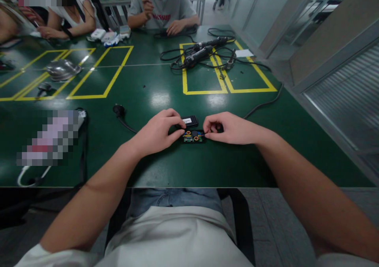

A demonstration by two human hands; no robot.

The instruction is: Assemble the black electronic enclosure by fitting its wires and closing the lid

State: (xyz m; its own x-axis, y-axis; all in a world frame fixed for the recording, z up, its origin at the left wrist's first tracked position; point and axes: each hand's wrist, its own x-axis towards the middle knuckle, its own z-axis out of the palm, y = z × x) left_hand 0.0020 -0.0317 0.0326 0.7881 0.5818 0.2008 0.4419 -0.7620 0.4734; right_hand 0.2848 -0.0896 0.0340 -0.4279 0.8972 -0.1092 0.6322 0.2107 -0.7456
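A small black adapter case (194, 141) lies open on the green table, showing a circuit board (192, 135) with copper-coloured coils. My left hand (161, 130) grips the left end of this case between thumb and forefinger. At the right end, my right hand (225, 128) has its thumb and forefinger pinched together on what looks like a thin wire; the fingertips partly hide it. Just behind the case lies its black ribbed cover (191, 120) with a white label, close to the left fingertips. A black plug (119, 109) on a cord lies left of my left hand.
Black corded power screwdrivers (198, 56) lie tangled in yellow-taped rectangles at the back right. A cord (263, 106) runs along the right side. A shiny metal bowl-like part (63, 70) is at the left. A person (161, 10) sits opposite, holding a dark green object.
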